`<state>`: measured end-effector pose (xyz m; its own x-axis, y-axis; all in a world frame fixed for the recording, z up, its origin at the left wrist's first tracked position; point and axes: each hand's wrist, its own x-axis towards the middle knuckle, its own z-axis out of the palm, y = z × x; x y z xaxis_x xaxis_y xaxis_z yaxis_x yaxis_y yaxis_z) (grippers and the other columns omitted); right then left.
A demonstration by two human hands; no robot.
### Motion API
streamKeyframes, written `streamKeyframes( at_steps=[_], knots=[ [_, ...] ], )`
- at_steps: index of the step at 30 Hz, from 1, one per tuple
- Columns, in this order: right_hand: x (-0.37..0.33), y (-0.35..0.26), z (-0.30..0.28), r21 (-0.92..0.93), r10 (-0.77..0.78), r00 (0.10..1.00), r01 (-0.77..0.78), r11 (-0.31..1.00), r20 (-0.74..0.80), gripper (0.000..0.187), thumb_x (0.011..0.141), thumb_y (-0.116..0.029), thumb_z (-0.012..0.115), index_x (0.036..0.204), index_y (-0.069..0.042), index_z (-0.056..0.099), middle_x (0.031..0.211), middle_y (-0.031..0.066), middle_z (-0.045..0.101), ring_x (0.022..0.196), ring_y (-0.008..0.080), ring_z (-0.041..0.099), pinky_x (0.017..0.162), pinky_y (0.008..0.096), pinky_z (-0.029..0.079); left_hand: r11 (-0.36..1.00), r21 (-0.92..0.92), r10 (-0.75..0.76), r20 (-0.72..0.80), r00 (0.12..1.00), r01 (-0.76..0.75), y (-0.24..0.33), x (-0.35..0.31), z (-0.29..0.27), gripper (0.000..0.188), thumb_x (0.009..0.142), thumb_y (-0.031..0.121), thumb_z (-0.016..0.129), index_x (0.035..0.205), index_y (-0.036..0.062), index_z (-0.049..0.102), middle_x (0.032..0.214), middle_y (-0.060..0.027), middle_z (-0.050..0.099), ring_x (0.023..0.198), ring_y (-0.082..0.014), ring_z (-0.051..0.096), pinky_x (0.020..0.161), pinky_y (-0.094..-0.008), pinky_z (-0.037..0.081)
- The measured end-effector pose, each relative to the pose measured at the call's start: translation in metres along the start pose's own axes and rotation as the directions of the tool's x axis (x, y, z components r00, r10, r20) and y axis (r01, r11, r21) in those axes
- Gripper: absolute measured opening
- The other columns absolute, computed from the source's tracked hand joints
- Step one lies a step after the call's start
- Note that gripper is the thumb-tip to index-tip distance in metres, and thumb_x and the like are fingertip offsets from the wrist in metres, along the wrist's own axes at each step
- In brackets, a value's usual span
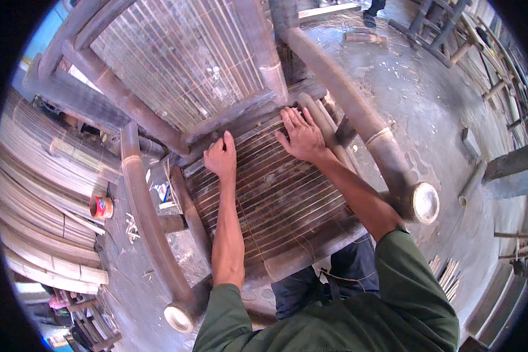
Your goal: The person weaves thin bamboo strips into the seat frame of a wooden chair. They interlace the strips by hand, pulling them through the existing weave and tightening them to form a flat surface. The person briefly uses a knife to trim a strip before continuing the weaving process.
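Two hands, left hand (220, 157) and right hand (304, 138), reach to the rear of a slatted seat (278, 202), which lies between thick armrests (366, 120), below a slatted backrest (170, 53). The left fingers curl inward; how tightly, and whether they pinch anything, I cannot tell. The right fingers, loosely spread, appear to rest against the dark rear rail (245, 125).

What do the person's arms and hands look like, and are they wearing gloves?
No gloves: the left hand and right hand are both bare. I can't see a watch or bracelet either. The dark green sleeves look plain and stop around the elbows, so both forearms are uncovered.
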<state>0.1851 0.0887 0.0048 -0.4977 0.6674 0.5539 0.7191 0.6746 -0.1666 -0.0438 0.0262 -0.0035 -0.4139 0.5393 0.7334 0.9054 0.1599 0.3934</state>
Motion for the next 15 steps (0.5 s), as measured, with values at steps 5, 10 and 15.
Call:
streamKeyframes(
  at_steps=[5,10,15],
  knots=[
    [-0.0007,0.0031,-0.0068,0.002,0.035,0.997,-0.035,0.999,0.068,0.06,0.091,-0.043,0.048,0.127,0.006,0.048,0.13,0.0197,0.053,0.126,0.0294,0.047,0.113,0.0453,0.023,0.997,-0.028,-0.067,-0.024,0.997,0.067,0.0056,0.0005,0.003,0.048,0.081,0.033,0.068,0.047,0.0061,0.048,0.047,-0.0126,0.048,0.045,-0.0347,0.047,0.051,-0.0431,0.035],
    [0.0037,-0.0013,-0.0047,-0.043,0.045,0.998,-0.044,0.998,0.037,0.061,0.091,-0.042,0.049,0.126,0.008,0.049,0.128,0.0225,0.053,0.124,0.0319,0.048,0.113,0.0438,0.024,1.0,-0.013,0.001,0.082,0.997,0.0,-0.001,-0.002,0.0057,0.037,0.081,0.034,0.068,0.057,0.0073,0.058,0.055,-0.0111,0.054,0.051,-0.0353,0.051,0.054,-0.0417,0.04],
    [0.0044,0.006,0.0024,-0.109,0.049,0.998,-0.044,0.993,0.041,0.06,0.09,-0.04,0.049,0.126,0.008,0.049,0.129,0.023,0.053,0.124,0.0333,0.048,0.113,0.0433,0.025,0.978,-0.143,-0.055,0.523,0.85,0.151,0.0012,0.0029,0.0052,0.028,0.088,0.039,0.059,0.087,0.0124,0.069,0.082,-0.0134,0.067,0.085,-0.0353,0.063,0.079,-0.0494,0.046]
  ],
)
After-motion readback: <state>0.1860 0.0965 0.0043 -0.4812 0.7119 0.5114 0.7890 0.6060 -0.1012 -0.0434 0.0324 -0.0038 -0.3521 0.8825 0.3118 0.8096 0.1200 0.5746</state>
